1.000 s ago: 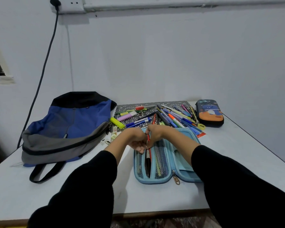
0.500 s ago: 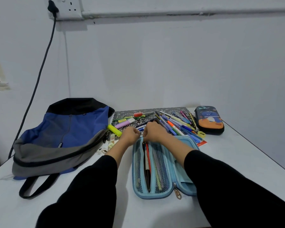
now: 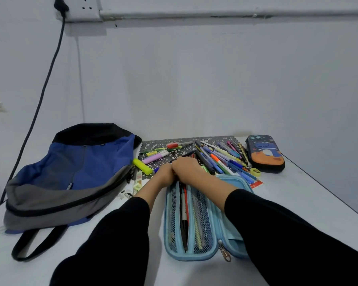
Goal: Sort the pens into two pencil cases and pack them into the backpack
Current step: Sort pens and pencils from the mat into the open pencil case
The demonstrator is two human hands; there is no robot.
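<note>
left hand (image 3: 165, 172) and right hand (image 3: 186, 167) meet at far end of open light-blue case (image 3: 166, 223); finger grip hidden, cannot tell. loose pens (image 3: 221, 159) lie just beyond. best: slide pens lengthwise under mesh (image 3: 204, 211), no snagging.

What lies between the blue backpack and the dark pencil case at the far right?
In the head view, a dark patterned mat strewn with loose pens and highlighters fills that stretch between backpack and dark pencil case.
</note>
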